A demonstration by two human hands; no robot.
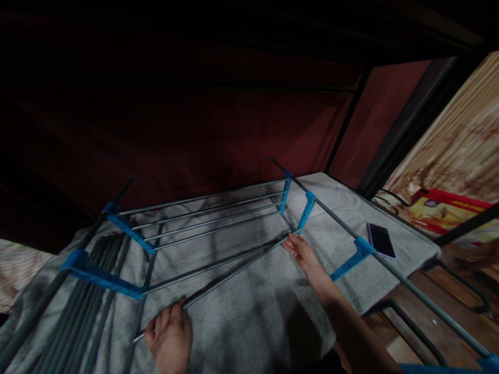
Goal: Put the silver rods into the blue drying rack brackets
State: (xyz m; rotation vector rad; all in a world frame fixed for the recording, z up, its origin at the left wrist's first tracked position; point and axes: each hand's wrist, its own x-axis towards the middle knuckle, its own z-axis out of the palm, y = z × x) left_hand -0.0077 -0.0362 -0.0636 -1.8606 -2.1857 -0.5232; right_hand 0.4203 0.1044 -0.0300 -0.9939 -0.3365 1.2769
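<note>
A grey metal drying rack with blue plastic connectors (202, 213) lies partly assembled on a grey towel (253, 306). My left hand (169, 337) is at the near end of a loose grey rod (230, 275), fingers curled round it. My right hand (300, 252) pinches the far end of the same rod next to a blue connector (306, 210). A bundle of more rods (89, 296) lies at the left, held by a blue bracket (97, 275).
A dark phone (381, 240) lies on the towel at the right. A long rod with blue clips (390, 267) runs diagonally along the right edge. Dark red fabric panels stand behind. A red and yellow package (448, 210) lies at the right, over a wooden floor.
</note>
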